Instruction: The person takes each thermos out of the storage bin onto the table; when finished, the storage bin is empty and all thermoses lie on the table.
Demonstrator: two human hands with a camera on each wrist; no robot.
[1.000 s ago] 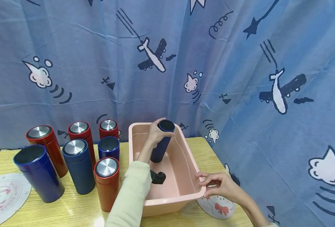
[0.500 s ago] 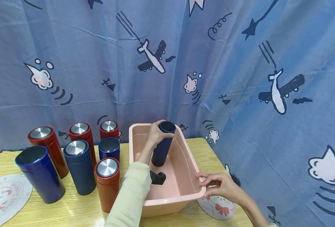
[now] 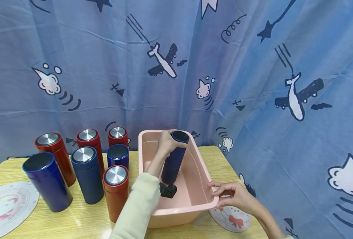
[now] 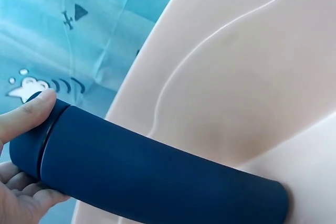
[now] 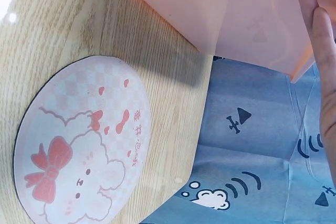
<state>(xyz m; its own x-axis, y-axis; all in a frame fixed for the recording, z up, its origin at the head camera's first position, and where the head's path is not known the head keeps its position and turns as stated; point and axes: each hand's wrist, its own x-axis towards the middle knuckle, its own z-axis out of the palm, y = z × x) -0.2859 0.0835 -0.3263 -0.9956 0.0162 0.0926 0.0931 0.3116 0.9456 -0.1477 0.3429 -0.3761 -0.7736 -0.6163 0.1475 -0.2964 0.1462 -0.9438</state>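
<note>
My left hand (image 3: 168,143) grips a dark blue thermos flask (image 3: 173,165) round its top, inside the pink plastic tub (image 3: 206,172). In the left wrist view the thumb lies on one side of the flask's cap and the fingers curl under the other; the flask's base (image 4: 262,198) is down by the tub's floor. The flask leans a little, its base just behind a small black perforated piece (image 3: 168,190) in the tub. With thumb and fingers, my right hand (image 3: 234,196) pinches the tub's near right rim.
Left of the tub stand several upright flasks: red ones with silver lids, such as the nearest red flask (image 3: 116,196), and blue ones (image 3: 49,186). A round white mat (image 3: 12,212) lies far left, a smaller rabbit mat (image 5: 84,145) beside the tub. A blue curtain (image 3: 176,99) hangs behind.
My left hand has brought the flask down and slightly nearer, so its base now meets the black piece in the head view. The right hand keeps its hold on the rim.
</note>
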